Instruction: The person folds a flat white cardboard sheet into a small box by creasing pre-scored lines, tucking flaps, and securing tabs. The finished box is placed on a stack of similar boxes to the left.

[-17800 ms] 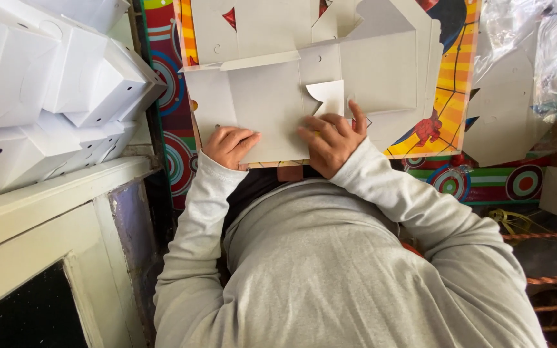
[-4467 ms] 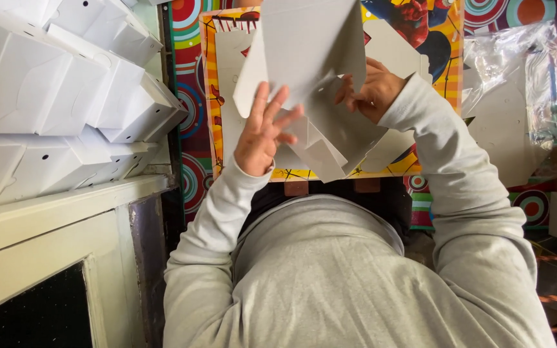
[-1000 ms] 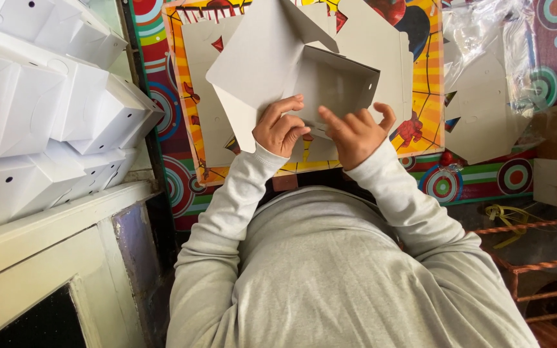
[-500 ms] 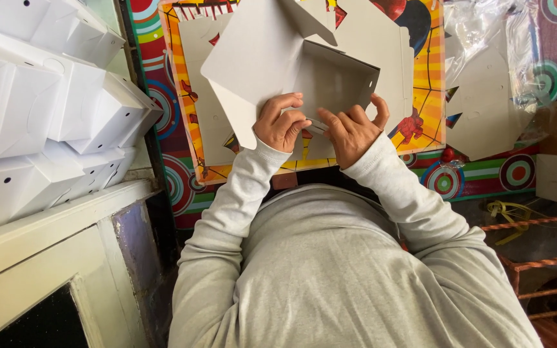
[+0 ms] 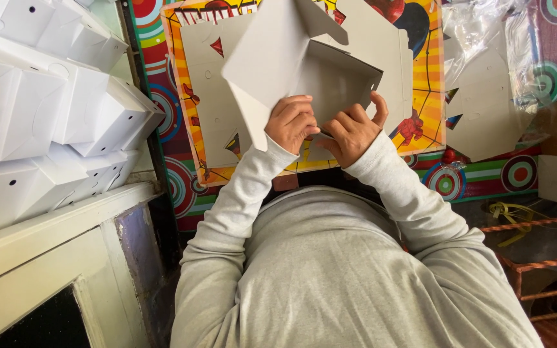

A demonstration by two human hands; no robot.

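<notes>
Nearest you is your grey sweatshirt [image 5: 330, 270], both sleeves reaching forward and up. Your left hand [image 5: 290, 122] is curled tight on the near edge of the half-folded white cardboard box [image 5: 291, 61], knuckles toward you, fingers [image 5: 299, 111] clenched over the fold. Your right hand [image 5: 354, 127] sits just beside it, fingers bent against the lower wall and the thumb raised along the box's right edge; it looks pressed on rather than closed around the card.

The box is held in the air above the tabletop [image 5: 304, 166], its open cavity facing you, one flap sticking up at the top.

To do this fold well, I'd say keep the left hand pinching the corner so the wall stays square, and let the right thumb drive the side panel in along its crease, not across it. Press near the crease; thin card buckles if you push mid-panel.

Beyond the box lies a flat die-cut blank [image 5: 207, 103] on the bright patterned cloth [image 5: 430, 84]. More blanks in clear plastic [image 5: 491, 96] lie to the right. Finished white boxes [image 5: 46, 109] are stacked at the left.
</notes>
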